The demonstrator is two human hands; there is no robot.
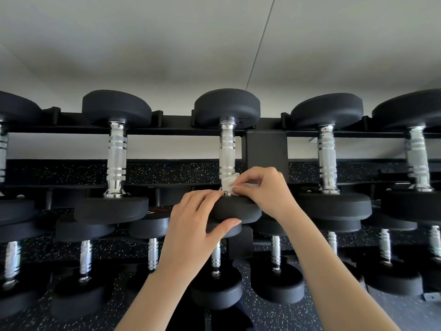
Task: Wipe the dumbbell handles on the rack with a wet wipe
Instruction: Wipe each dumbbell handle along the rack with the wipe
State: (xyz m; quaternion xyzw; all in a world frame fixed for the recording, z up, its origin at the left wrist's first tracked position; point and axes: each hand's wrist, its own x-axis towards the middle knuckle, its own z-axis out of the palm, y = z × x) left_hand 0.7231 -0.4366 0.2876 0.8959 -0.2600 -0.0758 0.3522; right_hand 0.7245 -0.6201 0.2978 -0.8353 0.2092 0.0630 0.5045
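The left hand (198,220) grips the middle dumbbell (238,209) by its head at the front edge of the rack (266,149), probably steadying it while the right hand (267,189) pinches the wipe (229,185) round its handle (226,151)

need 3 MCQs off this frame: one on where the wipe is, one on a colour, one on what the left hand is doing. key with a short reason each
1. Where is the wet wipe?
A) on the floor
B) at the near end of the centre handle on the upper row
C) draped over a far head

2. What colour are the dumbbell heads?
A) red
B) yellow
C) black

3. What is the left hand doing?
A) gripping the centre dumbbell's near head
B) hanging idle
C) holding the wipe

Key:
1 B, the right hand pinches the white wipe against that handle's near end.
2 C, every head in view is black.
3 A, its fingers lie over the head and its thumb curls under the edge.
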